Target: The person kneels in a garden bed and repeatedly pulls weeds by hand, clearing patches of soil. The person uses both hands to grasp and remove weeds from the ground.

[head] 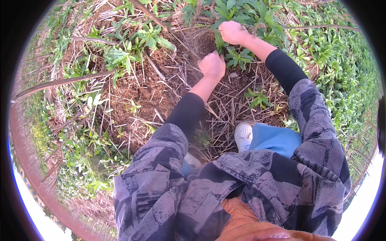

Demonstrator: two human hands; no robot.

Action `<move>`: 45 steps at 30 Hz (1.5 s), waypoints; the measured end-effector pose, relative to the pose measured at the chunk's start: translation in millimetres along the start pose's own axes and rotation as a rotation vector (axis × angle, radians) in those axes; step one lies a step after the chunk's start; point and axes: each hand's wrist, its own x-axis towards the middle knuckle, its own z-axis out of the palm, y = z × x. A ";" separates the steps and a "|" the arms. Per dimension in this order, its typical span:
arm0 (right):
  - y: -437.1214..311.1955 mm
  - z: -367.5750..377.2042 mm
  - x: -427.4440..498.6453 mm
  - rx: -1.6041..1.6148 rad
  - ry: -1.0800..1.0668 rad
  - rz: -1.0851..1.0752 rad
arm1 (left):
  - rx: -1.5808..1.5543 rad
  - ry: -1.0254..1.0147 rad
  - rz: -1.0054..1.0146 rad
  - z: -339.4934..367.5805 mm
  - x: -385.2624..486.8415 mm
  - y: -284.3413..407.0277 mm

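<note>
My left hand (212, 64) is low over the soil, its fingers curled at the lower end of a leafy green weed (219, 40). Just beyond it and to the right, my right hand (233, 32) is closed in a fist beside the upper part of the same weed. Both hands appear to grip it, though the backs of the hands hide the fingertips and the stem. A small toothed-leaf plant (239, 57) grows just below my right hand. Brown soil (153, 93) strewn with dry straw (229, 111) lies under my arms.
Larger leafy plants (224, 10) grow beyond my hands, and another clump (150, 37) stands to the left. A woody stem (63, 82) slants in from the left, with another bare stem (147, 12) at the top. My white shoe (243, 135) rests on the straw. Dense greenery (340, 69) fills the right.
</note>
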 end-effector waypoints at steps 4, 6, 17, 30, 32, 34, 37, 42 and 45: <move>24.8 -7.4 -17.0 -0.212 -0.199 -0.204 | 0.001 0.007 0.023 -9.9 12.4 -14.2; 33.3 -17.6 -24.8 -0.226 -0.398 -0.253 | 0.026 0.027 0.004 -19.9 25.8 -27.9; 18.3 9.5 -36.4 -0.153 -0.265 -0.113 | 0.003 0.165 0.085 -38.7 65.6 -54.0; -0.4 20.6 -64.0 0.293 -0.304 0.052 | -0.029 0.018 0.051 -64.8 79.4 -48.5; -1.9 14.7 -64.5 0.257 -0.143 0.190 | -0.034 -0.020 0.025 -67.9 82.4 -48.2; -6.2 11.5 -64.0 0.191 -0.032 0.323 | 0.011 -0.018 0.011 -68.5 84.2 -46.6; -13.1 17.7 -68.5 0.256 -0.294 0.038 | 0.072 0.061 0.007 -65.7 84.8 -41.3; 11.9 22.3 -68.3 0.403 -0.032 0.263 | 0.073 0.675 0.327 -52.7 80.1 -26.0; 27.4 15.0 -55.7 0.141 0.001 0.205 | 0.174 0.537 0.635 -46.3 78.6 -14.4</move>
